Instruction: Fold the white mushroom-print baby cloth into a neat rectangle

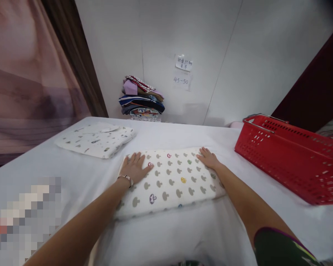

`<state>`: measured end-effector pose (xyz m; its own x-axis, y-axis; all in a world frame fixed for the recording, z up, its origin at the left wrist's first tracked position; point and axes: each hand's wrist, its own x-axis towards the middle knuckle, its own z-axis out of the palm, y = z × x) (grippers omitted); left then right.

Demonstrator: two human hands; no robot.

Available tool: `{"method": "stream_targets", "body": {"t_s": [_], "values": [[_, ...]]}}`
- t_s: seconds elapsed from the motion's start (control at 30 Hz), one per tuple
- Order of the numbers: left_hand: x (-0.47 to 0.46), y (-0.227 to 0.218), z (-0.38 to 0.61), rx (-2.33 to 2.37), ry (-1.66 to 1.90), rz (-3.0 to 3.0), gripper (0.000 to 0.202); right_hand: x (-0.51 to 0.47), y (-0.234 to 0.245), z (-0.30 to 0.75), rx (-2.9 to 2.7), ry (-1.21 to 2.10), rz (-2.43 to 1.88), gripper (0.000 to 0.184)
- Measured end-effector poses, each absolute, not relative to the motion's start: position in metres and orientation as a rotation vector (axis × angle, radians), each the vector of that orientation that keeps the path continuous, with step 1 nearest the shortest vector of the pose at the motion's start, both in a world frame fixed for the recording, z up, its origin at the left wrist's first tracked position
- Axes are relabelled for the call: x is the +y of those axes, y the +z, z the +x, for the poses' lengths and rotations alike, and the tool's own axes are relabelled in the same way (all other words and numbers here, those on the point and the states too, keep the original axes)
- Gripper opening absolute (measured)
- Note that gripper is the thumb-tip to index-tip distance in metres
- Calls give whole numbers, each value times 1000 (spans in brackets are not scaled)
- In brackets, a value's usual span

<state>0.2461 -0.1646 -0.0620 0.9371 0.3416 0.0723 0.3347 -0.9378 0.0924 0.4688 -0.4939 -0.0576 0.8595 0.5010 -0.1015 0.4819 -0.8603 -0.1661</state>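
Note:
In front of me lies a folded white cloth (169, 184) printed with grey mushrooms and a few coloured ones. My left hand (135, 168) rests flat on its upper left part, fingers spread, with a bracelet at the wrist. On the upper right corner of the same cloth, my right hand (209, 159) is laid flat with the fingers stretched out. Neither hand grips anything. Behind and to the left, a second folded white cloth (97, 139) with small printed figures lies apart from my hands.
A white-covered table (180, 232) bears the cloths. At the right stands a red perforated basket (285, 162) with metal handles. Folded clothes (141, 99) are stacked beyond the far edge. Paper notes (183, 72) hang on the wall, one reading 45-50. A curtain (36, 81) hangs at the left.

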Motion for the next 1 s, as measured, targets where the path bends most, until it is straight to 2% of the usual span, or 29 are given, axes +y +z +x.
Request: {"method": "stream_targets", "body": {"t_s": [0.33,0.47,0.6,0.77,1.0], "values": [[-172,-49,243,527,48,2981,82,-508,-51,444,-747,223,-2894,66],[-176,-30,242,542,11,2927,75,-511,-37,421,-797,160,-2887,65],[-184,-15,222,463,49,2916,70,-533,-43,380,-1007,131,-2859,65],[-194,-34,173,196,135,3050,68,-557,-57,343,-1003,40,-2883,63],[-195,-42,161,219,156,3016,62,-564,-60,352,-958,105,-2737,58]]}}
